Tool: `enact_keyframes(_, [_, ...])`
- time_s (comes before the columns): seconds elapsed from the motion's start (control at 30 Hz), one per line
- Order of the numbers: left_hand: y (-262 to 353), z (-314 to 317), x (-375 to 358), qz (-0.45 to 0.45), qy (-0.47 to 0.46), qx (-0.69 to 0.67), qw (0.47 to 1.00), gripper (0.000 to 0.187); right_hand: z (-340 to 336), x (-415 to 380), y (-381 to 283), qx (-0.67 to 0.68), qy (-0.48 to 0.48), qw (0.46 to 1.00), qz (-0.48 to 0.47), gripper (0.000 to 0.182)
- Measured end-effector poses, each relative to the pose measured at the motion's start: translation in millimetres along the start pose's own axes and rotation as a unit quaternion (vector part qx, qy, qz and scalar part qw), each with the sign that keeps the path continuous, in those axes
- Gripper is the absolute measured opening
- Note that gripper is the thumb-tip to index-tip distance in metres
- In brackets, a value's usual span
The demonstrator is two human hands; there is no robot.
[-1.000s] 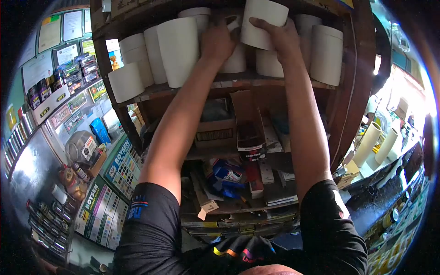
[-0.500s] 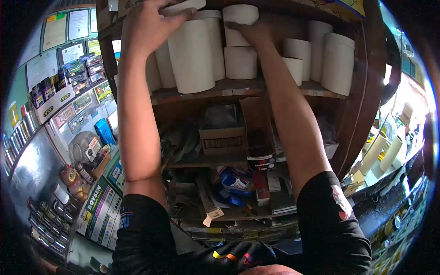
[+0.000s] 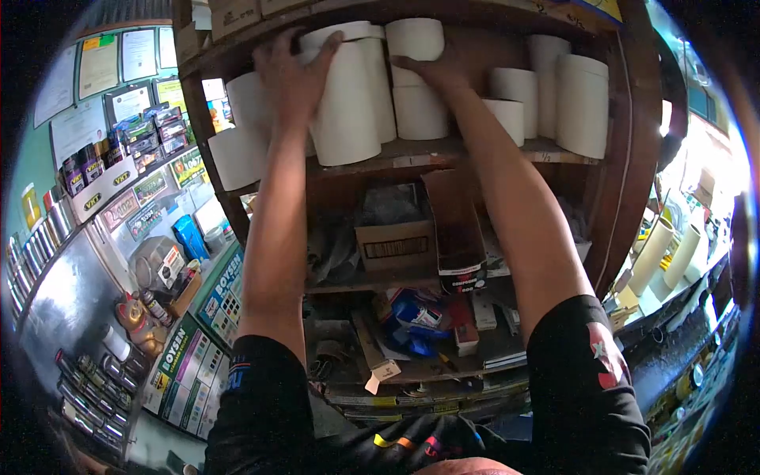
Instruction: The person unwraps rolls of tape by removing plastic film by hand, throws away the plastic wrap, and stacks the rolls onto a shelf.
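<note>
Tall white roll (image 3: 346,103): stood upright at the front edge of the upper shelf (image 3: 443,152), at about 11 o'clock in the view, touching other white rolls behind it and to its right.
Left hand (image 3: 294,75): lay over the top left side of the tall white roll, fingers (image 3: 328,49) spread wide across its rim, holding it.
Right hand (image 3: 431,67): rested palm down between the stacked rolls at 12 o'clock, touching the short top roll (image 3: 415,37); how far its fingers were closed cannot be told.
Lower roll (image 3: 419,111): sat under the right hand, carrying the short top roll.
Change: half a second before, the left hand was higher, up at the rim of the shelf above; it had since come down onto the tall white roll, while the right hand stayed at the stack.
Meaning: both hands seemed settled on the rolls, steadying them in place.
Right-side rolls (image 3: 582,103): stood well apart at 1 o'clock, untouched.
Cardboard box (image 3: 394,237): sat on the shelf below.
</note>
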State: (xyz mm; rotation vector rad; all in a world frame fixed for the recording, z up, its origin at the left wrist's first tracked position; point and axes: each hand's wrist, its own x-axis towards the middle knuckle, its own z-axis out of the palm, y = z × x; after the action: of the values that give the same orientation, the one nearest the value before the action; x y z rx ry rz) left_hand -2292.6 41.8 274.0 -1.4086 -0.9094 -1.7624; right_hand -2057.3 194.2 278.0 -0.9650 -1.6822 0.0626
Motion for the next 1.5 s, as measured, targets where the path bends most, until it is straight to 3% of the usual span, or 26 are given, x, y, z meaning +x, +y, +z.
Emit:
enact_keyframes(0.13, [12,1,-10,-0.224,-0.109,-0.217,0.944,0.096,1,-20,2,-0.02,0.027,0.999,-0.034,0.125])
enact_keyframes(0.17, [12,4,-8,-0.252,-0.101,-0.209,0.94,0.102,1,-25,3,-0.021,0.036,0.998,-0.044,0.124])
enact_keyframes(0.3, [11,32,-4,-0.177,-0.073,-0.1,0.976,0.099,10,-48,5,-0.029,0.059,0.995,-0.081,0.117])
enact_keyframes(0.53, [22,36,-20,-0.122,-0.151,-0.042,0.98,0.107,-14,-178,3,-0.004,0.162,0.969,-0.185,0.106])
enact_keyframes(0.7, [49,10,-10,-0.128,-0.176,0.004,0.976,0.115,-144,-322,51,0.021,0.298,0.934,-0.198,0.098])
enact_keyframes(0.8, [78,-5,-7,-0.164,-0.194,0.074,0.964,0.118,-266,-401,129,-0.038,0.424,0.901,-0.087,0.094])
enact_keyframes(0.93, [57,2,-14,-0.116,-0.158,0.099,0.976,0.105,-446,-455,268,-0.123,0.522,0.841,0.067,0.088])
enact_keyframes(1.03, [42,3,-21,-0.084,-0.135,0.132,0.979,0.095,-537,-462,374,-0.156,0.452,0.857,0.192,0.083])
enact_keyframes(1.1, [35,7,-25,-0.061,-0.123,0.152,0.979,0.089,-547,-469,385,-0.102,0.309,0.872,0.365,0.088])
enact_keyframes(1.13, [29,7,-25,-0.051,-0.115,0.162,0.979,0.085,-556,-478,412,-0.133,0.309,0.862,0.379,0.09])
enact_keyframes(1.2, [19,6,-25,-0.032,-0.099,0.179,0.978,0.079,-570,-508,484,-0.196,0.307,0.84,0.402,0.095])
enact_keyframes(1.3, [-2,-2,-22,-0.003,-0.083,0.209,0.974,0.07,-566,-522,522,-0.153,0.244,0.851,0.439,0.101])
enact_keyframes(1.33, [-10,-5,-22,0.006,-0.078,0.215,0.974,0.066,-563,-527,548,-0.184,0.234,0.856,0.422,0.113])
enact_keyframes(1.5, [-53,-35,-18,0.065,-0.026,0.241,0.968,0.051,-542,-497,606,-0.21,0.177,0.914,0.297,0.125])
